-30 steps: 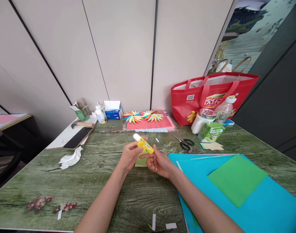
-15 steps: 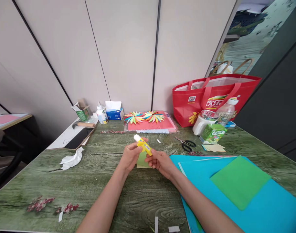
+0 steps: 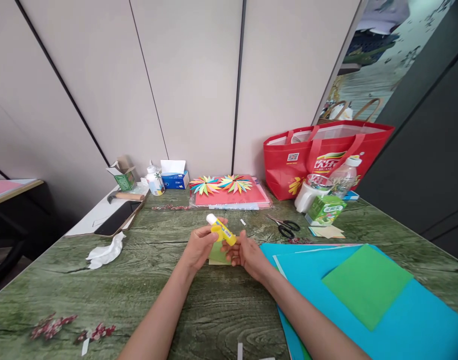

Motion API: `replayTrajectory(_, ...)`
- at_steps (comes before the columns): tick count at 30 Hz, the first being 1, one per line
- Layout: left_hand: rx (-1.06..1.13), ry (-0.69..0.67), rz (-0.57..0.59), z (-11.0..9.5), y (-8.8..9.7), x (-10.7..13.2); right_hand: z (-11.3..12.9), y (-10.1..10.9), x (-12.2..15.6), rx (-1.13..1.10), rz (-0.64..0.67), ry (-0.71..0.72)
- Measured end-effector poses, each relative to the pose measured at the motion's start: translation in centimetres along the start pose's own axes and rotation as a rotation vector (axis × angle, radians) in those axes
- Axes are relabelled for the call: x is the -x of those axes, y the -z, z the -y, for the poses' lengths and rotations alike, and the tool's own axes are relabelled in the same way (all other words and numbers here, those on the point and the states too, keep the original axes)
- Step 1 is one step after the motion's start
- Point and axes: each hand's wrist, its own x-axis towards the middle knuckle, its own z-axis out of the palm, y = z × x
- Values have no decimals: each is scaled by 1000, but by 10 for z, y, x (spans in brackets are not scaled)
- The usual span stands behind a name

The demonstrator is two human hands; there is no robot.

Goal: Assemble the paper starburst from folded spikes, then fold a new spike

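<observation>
My left hand [image 3: 199,245] grips a glue stick [image 3: 224,232] with a yellow and white body, its white end tilted up to the left. A yellow piece that looks like its cap [image 3: 216,230] is tucked under the left thumb. My right hand [image 3: 250,255] is at the lower yellow end, thumb raised off it and fingers loosely bent beside or under it; whether a fingertip touches cannot be told. Beneath both hands lies a small piece of green paper [image 3: 218,255], partly hidden, with a paler edge below.
Scissors [image 3: 285,227] lie beyond my right hand. Blue sheets [image 3: 300,280] with a green square [image 3: 367,285] cover the right side. Paper stars [image 3: 234,184] rest on a red pack at the back. Left are crumpled tissue [image 3: 106,251], a phone [image 3: 116,218] and a hammer [image 3: 126,196].
My right thumb has lifted from the lower end of the glue stick, and the right fingers have loosened. The left hand keeps its grip. The whole view has shifted slightly.
</observation>
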Motion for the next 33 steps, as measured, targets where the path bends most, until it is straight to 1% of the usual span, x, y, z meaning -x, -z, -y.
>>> replayTrajectory(2,-14,-2,19,0,0,0,1,2,-1,-76,36,-165)
replayTrajectory(4,-19,6,36,1,0,1,1,3,-1,-142,33,-252)
replayTrajectory(8,-37,4,45,0,-2,1,0,3,-3,-276,19,-289)
replayTrajectory(10,-34,4,42,-1,-2,1,0,3,-4,-303,18,-270)
replayTrajectory(14,-3,20,30,-2,-1,0,-1,4,-4,-265,33,-164)
replayTrajectory(16,4,26,24,-2,0,0,-1,4,-3,-236,4,-84)
replayTrajectory(21,8,54,-6,0,-2,0,-3,2,-3,-90,-177,169)
replayTrajectory(24,-9,57,-23,1,-5,0,-5,1,-3,98,-292,336)
replayTrajectory(27,-14,53,-11,0,-6,0,-5,1,-3,251,-405,450)
replayTrajectory(29,-37,35,5,-2,-6,0,-3,0,-3,243,-438,502)
replayTrajectory(31,-102,18,6,-3,-4,-1,1,1,-3,150,-448,518)
replayTrajectory(33,-210,7,-52,-3,-2,-2,5,2,-5,10,-452,495)
